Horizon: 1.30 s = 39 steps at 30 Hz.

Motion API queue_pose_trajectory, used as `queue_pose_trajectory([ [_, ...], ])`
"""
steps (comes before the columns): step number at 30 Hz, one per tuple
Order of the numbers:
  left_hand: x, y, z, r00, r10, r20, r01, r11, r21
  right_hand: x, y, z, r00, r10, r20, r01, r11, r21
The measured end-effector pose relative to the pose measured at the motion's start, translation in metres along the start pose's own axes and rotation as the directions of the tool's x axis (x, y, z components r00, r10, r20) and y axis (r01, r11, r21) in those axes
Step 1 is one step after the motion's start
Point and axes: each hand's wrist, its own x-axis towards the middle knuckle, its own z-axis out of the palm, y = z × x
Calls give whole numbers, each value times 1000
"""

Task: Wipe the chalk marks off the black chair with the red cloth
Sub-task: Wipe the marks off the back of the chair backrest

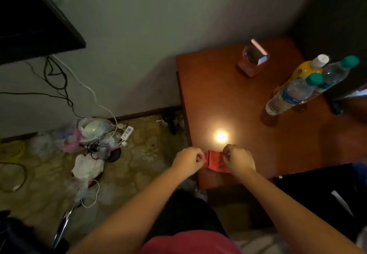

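Left hand point(187, 159) at 9 o'clock of red cloth point(215, 164), pinching its left corner. Red cloth spread over counter point(228, 98) front corner. Right hand point(239, 159) at 3 o'clock, pinching right corner. Bottles point(294, 93) at 2 o'clock, well apart.

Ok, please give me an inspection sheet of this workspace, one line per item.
Surface: brown wooden table, a light reflected on it.
Job's things: red cloth at the table's near corner; chair, chalk marks not made out.
Clutter: three bottles and an open carton on table; plastic bags on floor.
Hands: left hand and right hand each pinch the cloth.
Cables: cables hang along the wall; power strip on floor.
Surroundings: black screen, upper left.
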Motion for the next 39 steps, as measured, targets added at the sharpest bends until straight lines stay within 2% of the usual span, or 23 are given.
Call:
queue_pose_trajectory([
  [5, 0, 7, 34, 994, -62, 87, 61, 998, 20, -8, 5, 15, 999, -3, 41, 3, 1000, 21],
  [8, 0, 10, 42, 998, -61, -1, 61, 998, -3, -8, 7, 17, 1000, -22, -9, 23, 997, 68],
  [12, 1, 12, 37, 999, -8, -39, 7, 1000, -21, -6, 9, 13, 994, -81, -75, 87, 993, 77],
  [16, 0, 15, 5, 995, 16, -101, -20, 999, -47, 6, -1, -4, 985, -115, -125, 127, 988, 87],
  [22, -14, 7, -60, 956, -8, -295, -10, 998, -59, 29, -50, -37, 961, -215, -172, 241, 959, 151],
  [28, -60, -22, -110, 892, -17, -452, 16, 1000, -6, 25, -115, -55, 883, -389, -263, 436, 888, 148],
  [30, -84, -34, -121, 863, -64, -500, 64, 998, -17, 16, -139, -52, 845, -461, -270, 509, 850, 140],
  [34, -142, -70, -132, 794, -78, -602, 58, 997, -53, -17, -195, -36, 767, -606, -210, 630, 773, 75],
  [39, -238, -135, -132, 743, -82, -664, 48, 996, -69, -82, -269, 6, 713, -699, -53, 698, 715, -47],
])
